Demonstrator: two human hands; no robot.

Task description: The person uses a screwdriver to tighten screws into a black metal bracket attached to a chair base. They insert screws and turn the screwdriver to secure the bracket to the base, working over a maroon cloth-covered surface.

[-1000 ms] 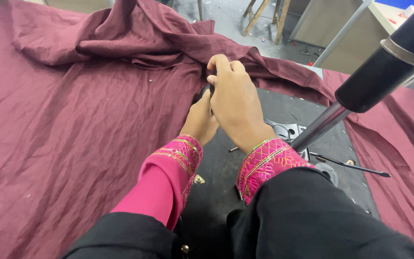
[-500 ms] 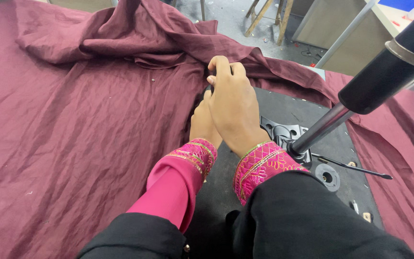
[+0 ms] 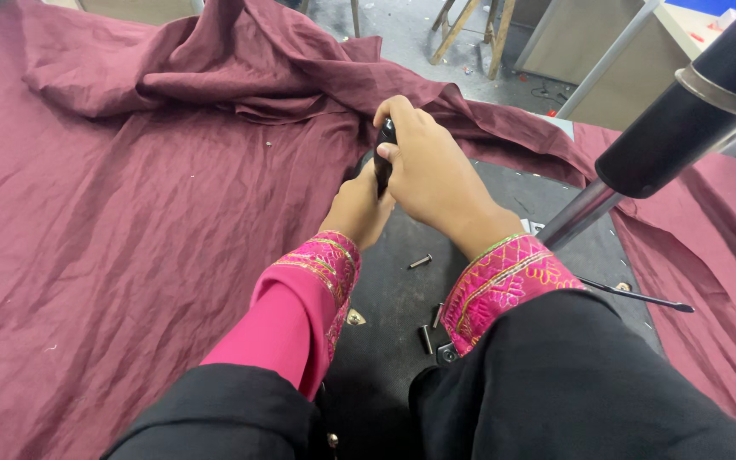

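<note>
- right hand (image 3: 436,175) closed around a black tool handle (image 3: 383,162), upright at the far edge of the dark surface (image 3: 393,290), gripped high for downward pressure.
- left hand (image 3: 358,209) just below, steadying near the maroon cloth (image 3: 129,213); grip hidden, cannot tell.

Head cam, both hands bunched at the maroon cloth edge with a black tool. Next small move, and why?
Probably a short squeeze or press of the small black tool, gripped in the right hand just in front of the left hand, right at the edge of the wrinkled maroon cloth on the dark tabletop. The tool's tip is hidden, so this is a guess.
</note>
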